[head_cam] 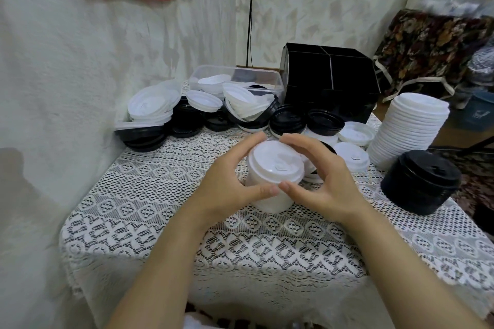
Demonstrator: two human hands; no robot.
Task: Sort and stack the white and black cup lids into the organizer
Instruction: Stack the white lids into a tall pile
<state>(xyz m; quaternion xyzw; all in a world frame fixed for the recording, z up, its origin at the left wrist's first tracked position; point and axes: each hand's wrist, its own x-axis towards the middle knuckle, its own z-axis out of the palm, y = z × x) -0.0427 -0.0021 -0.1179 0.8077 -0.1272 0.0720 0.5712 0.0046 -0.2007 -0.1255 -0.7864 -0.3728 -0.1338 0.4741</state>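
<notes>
Your left hand [230, 187] and your right hand [323, 187] both hold a small stack of white lids [275, 165] in the middle of the table [160, 195]. Your fingers [255, 140] curl round the far side of the stack. Your two thumbs meet tip to tip on its near side. The stack sits between your palms, and its bottom seems to rest on the table. The black organizer [331, 80] stands at the back, well apart from your hands. Left of it are a clear tub [278, 80] and a heap of loose lids [187, 112]. On your right, a tall stack of white lids [411, 131] stands just beside a short stack of black lids [422, 181].
</notes>
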